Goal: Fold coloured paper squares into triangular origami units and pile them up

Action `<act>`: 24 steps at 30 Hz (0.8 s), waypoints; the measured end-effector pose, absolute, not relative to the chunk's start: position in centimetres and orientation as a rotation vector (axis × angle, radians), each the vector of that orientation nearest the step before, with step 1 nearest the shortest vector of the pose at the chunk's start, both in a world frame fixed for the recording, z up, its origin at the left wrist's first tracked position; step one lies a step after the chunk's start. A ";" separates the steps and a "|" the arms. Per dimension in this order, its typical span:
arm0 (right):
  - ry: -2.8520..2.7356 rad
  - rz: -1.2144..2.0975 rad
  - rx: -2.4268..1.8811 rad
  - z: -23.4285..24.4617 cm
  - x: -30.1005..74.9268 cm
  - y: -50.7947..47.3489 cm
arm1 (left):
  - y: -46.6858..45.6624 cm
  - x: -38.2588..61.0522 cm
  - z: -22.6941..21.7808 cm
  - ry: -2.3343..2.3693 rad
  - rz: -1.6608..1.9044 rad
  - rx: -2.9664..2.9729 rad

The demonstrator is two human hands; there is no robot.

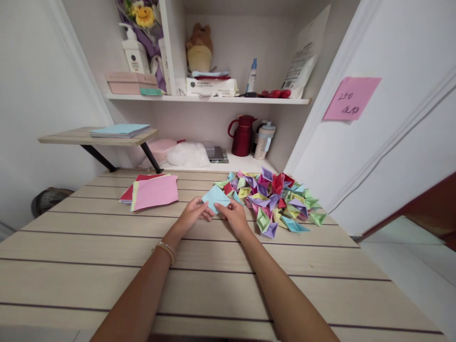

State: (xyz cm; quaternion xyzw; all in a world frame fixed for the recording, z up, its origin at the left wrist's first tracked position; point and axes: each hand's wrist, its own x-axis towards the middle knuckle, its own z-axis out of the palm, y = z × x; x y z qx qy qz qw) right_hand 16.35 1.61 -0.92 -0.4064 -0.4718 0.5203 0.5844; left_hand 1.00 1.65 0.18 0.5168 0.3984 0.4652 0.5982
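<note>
A light blue sheet of folding paper (pixel 215 195), folded into a small square with crease lines, is held up between both hands above the table. My left hand (pixel 194 212) pinches its left corner, thumb on top. From the right, my right hand (pixel 232 214) grips the lower right edge with its thumb pressed on the paper; its other fingers are partly hidden behind. Just beyond my right hand lies a heap of folded paper boats (pixel 272 199) in purple, green, yellow, red, pink and blue.
A stack of coloured paper (pixel 155 192) lies left on the slatted table (pixel 199 275). Behind it, a small raised shelf (pixel 67 137) carries blue sheets (pixel 120 129). A red jug (pixel 242 136) and a pale bottle (pixel 264 141) stand at the back under the shelving.
</note>
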 end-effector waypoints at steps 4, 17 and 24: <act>-1.154 1.247 -0.988 -1.0 16.5 1.5 | 1.5 1.0 0.3 0.889 1.047 1.202; -1.065 1.520 -0.823 0.0 16.8 1.1 | 1.7 0.7 0.3 0.914 1.145 1.146; -1.126 1.284 -1.037 -0.5 16.6 1.2 | 1.6 1.0 0.2 0.953 1.070 1.259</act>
